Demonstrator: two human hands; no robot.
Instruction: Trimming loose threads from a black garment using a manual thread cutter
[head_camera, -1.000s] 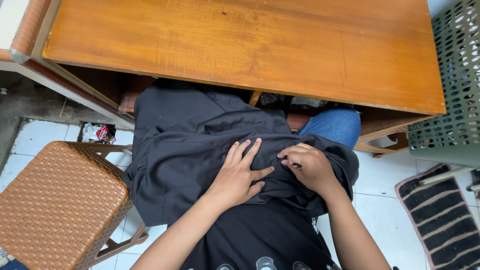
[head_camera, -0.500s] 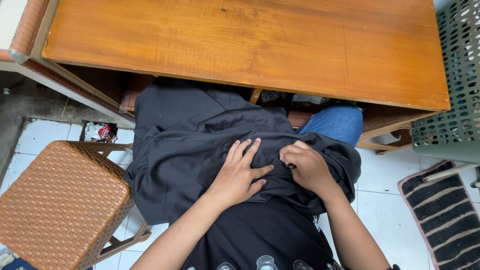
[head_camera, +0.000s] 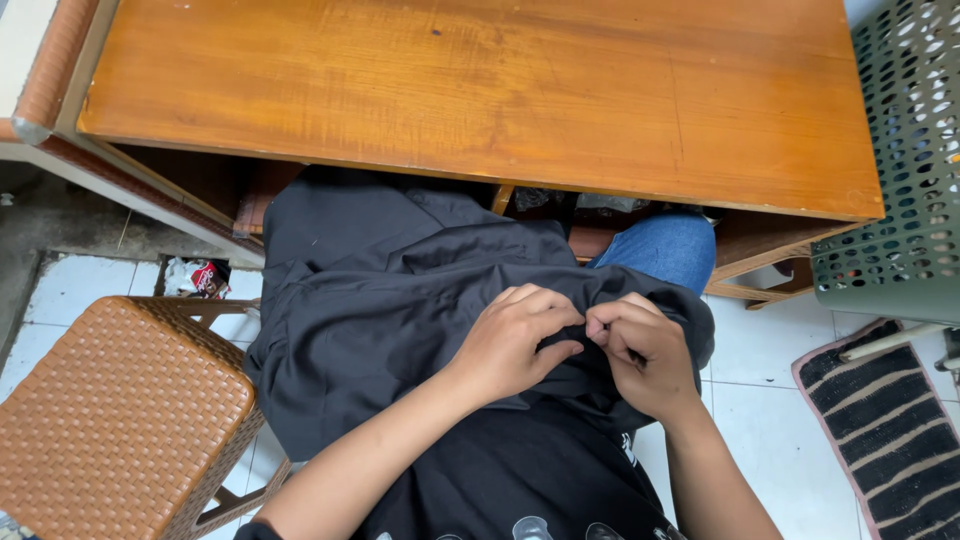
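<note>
A black garment (head_camera: 380, 290) lies spread over my lap, below the edge of a wooden table (head_camera: 480, 90). My left hand (head_camera: 515, 335) rests on the cloth with its fingers curled and pinching a fold. My right hand (head_camera: 645, 350) is right beside it, fingers bent and gripping the same fold of the garment. The fingertips of both hands meet near the garment's right side. A blue-jeaned knee (head_camera: 665, 250) shows past the cloth under the table.
A brown woven stool (head_camera: 110, 420) stands at my left. A green perforated plastic chair (head_camera: 900, 160) is at the right, with a black striped mat (head_camera: 885, 430) on the white tiled floor. A crumpled wrapper (head_camera: 200, 278) lies under the table's left side.
My left hand lay flat on the garment before; now its fingers are curled and pinch the cloth next to my right hand. The two hands have drawn together.
</note>
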